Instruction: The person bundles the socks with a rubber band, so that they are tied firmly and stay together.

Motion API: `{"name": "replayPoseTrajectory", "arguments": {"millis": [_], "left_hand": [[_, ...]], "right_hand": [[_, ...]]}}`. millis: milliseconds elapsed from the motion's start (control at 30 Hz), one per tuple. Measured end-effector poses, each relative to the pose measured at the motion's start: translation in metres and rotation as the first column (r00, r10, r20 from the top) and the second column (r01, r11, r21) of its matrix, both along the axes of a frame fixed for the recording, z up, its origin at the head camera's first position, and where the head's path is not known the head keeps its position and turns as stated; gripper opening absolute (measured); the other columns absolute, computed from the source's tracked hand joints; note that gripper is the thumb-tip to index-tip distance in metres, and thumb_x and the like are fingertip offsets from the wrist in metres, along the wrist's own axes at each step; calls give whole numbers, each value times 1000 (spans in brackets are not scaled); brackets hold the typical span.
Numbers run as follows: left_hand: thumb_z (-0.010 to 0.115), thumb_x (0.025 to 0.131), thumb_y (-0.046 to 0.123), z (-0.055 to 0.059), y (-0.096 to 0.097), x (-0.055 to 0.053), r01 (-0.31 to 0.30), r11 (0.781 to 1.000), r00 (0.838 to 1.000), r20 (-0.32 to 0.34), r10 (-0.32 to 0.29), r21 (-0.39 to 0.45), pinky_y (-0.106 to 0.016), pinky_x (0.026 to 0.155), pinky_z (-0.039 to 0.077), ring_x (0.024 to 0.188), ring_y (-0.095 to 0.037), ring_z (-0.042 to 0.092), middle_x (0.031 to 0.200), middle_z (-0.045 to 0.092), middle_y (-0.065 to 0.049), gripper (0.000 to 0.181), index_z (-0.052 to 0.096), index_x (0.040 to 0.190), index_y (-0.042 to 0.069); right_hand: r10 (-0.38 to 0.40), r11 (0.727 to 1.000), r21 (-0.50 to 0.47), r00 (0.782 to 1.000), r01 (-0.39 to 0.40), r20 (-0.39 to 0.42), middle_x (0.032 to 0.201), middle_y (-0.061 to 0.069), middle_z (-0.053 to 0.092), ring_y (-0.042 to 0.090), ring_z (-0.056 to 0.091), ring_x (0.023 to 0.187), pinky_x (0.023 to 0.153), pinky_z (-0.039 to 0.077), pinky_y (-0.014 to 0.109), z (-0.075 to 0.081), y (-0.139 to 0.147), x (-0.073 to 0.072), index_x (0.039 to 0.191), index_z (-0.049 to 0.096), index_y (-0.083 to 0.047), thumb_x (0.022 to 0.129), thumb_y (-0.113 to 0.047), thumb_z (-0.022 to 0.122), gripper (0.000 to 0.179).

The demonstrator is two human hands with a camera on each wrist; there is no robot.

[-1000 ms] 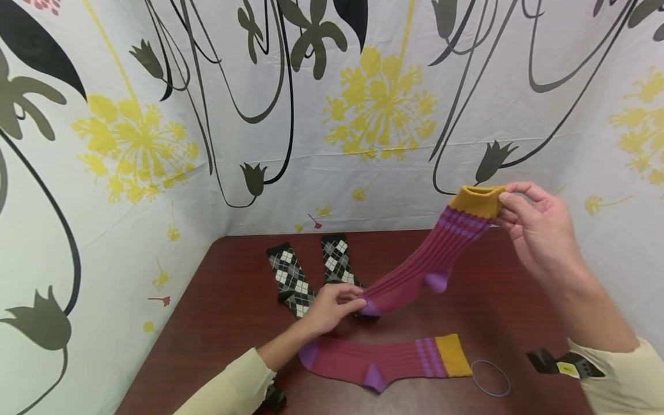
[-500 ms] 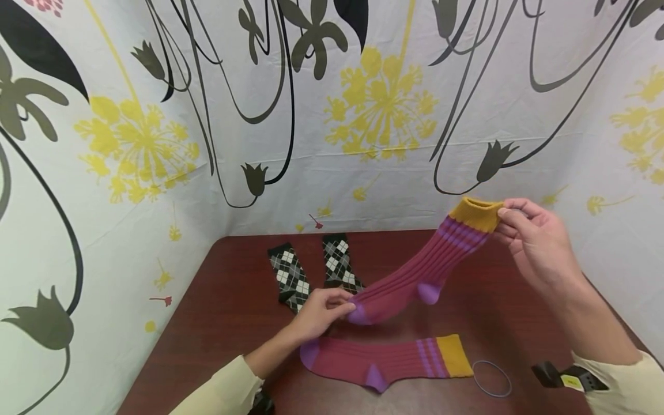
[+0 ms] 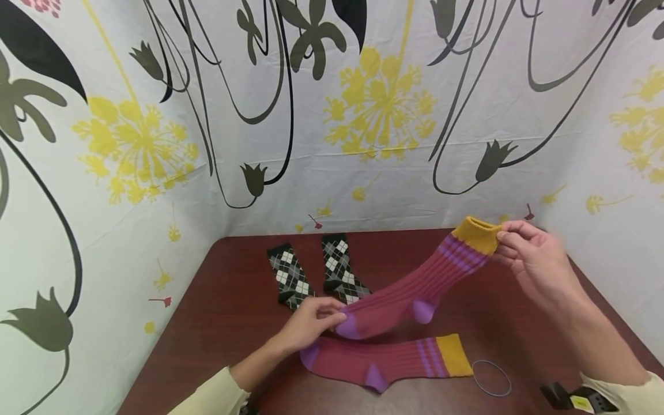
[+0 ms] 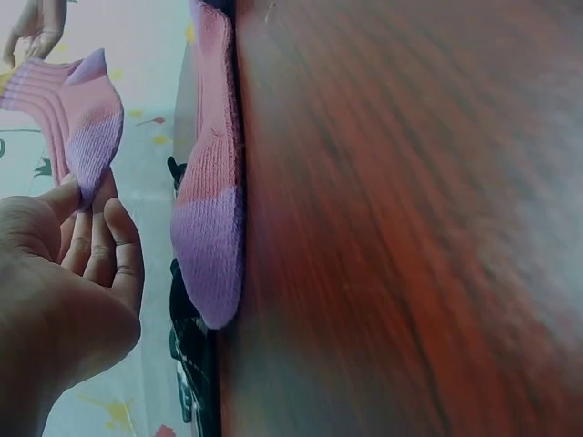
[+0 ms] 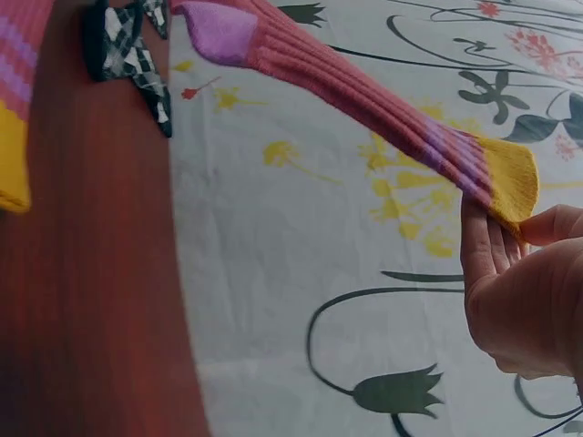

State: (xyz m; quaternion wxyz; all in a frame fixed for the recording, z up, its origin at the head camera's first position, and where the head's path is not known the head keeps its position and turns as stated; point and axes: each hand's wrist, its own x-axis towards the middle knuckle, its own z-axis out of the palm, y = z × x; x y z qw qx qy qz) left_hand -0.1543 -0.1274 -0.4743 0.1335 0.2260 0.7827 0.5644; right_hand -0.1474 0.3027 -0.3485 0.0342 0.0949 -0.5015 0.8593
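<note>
Stretched between both hands is a maroon ribbed sock [image 3: 399, 294] with a yellow cuff, purple stripes and a purple heel and toe. My left hand [image 3: 310, 323] pinches its toe between thumb and fingers, as the left wrist view [image 4: 82, 246] also shows. At the cuff's outer edge, my right hand [image 3: 539, 259] pinches the yellow knit; the sock slopes up toward it. Below lies a matching sock [image 3: 384, 360] flat on the table, toe left and cuff right. In the right wrist view the held sock [image 5: 364, 100] runs off past its purple heel.
Two black, white and grey argyle socks [image 3: 293, 274] lie at the back of the dark red wooden table [image 3: 207, 323], partly covered by the left hand and held sock. A thin grey-blue loop [image 3: 491, 378] rests by the flat sock's cuff. Patterned fabric [image 3: 384, 190] hangs behind.
Both hands have lowered the held sock toward the table, the left hand also drifting leftward. The flat sock, argyle socks and loop have stayed put.
</note>
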Motion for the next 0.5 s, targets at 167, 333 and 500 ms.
{"name": "replayPoseTrajectory", "arguments": {"millis": [167,333,500], "left_hand": [[72,102,11,-1,-10,6,-4,1000,1000,20,4,-8,-30,76,62,83,-13,74,103,79,-8,21,76,120,2],[72,102,13,-2,-22,10,-8,1000,1000,28,9,-25,-27,77,60,86,-12,74,104,79,-8,23,75,122,1],[72,103,14,0,-33,14,-1,1000,999,34,2,-29,-26,77,60,91,-12,74,106,79,-9,25,74,124,0]], "right_hand": [[33,998,46,999,-34,8,100,10,75,19,77,88,79,63,30,-18,1,4,107,69,-1,108,8,51,20],[48,990,132,998,-51,29,107,7,77,18,77,93,81,62,29,-33,3,8,114,73,-4,109,6,51,24],[94,971,215,994,-103,52,118,3,76,17,76,100,86,61,30,-43,5,10,124,73,-7,110,3,52,27]]}}
